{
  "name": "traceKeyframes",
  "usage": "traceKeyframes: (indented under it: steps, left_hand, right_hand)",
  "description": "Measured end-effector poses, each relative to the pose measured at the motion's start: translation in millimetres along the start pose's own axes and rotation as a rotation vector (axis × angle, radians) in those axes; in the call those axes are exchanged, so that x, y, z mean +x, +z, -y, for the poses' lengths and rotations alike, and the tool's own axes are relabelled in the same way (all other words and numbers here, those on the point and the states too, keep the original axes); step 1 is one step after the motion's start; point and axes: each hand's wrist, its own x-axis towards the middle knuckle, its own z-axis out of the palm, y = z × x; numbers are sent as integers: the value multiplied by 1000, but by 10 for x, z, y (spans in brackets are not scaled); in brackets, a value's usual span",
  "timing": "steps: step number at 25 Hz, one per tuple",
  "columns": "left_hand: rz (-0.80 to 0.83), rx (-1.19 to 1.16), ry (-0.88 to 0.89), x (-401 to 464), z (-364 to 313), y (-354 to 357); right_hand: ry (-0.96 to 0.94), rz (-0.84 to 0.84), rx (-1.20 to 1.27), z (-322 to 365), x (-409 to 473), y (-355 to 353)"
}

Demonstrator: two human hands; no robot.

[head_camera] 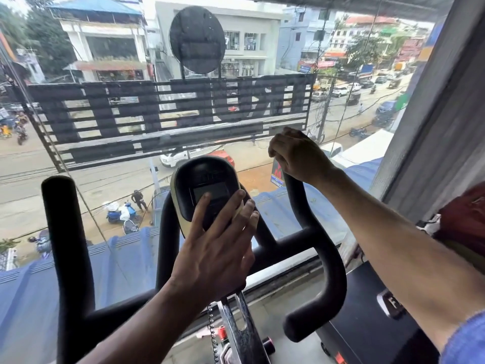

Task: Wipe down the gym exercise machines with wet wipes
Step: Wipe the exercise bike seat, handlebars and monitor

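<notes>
The bare left handlebar (67, 232) stands untouched; my left hand (217, 248) lies flat on the bike's console (207, 190), fingers (202, 206) straight and spread over its screen; I see no wet wipe under it, so I may only be smearing, and a firm press could trip a button or twist the housing on its stem; my right hand (296, 156) curls round the top of the right handlebar (296, 206); whether a wipe sits inside that grip I cannot tell.

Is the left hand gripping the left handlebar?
No, the left hand lies flat on the console; the left handlebar is untouched.
</notes>
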Motion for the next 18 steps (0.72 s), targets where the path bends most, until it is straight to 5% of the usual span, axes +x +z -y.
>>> traceKeyframes:
  steps: [3,7,11,18]
  left_hand:
    - [-6,-2,-1,-2,2,-2]
    - [-10,0,1,0,7,0]
    - [-21,6,3,-6,3,0]
    - [-29,13,16,-6,10,25]
  right_hand:
    - [-291,153,-300,15,-42,-39]
    - [-452,346,-370,172,-265,-91]
    - [-507,415,-282,343,-614,-173]
    - [-308,908,-82,685,-758,-466]
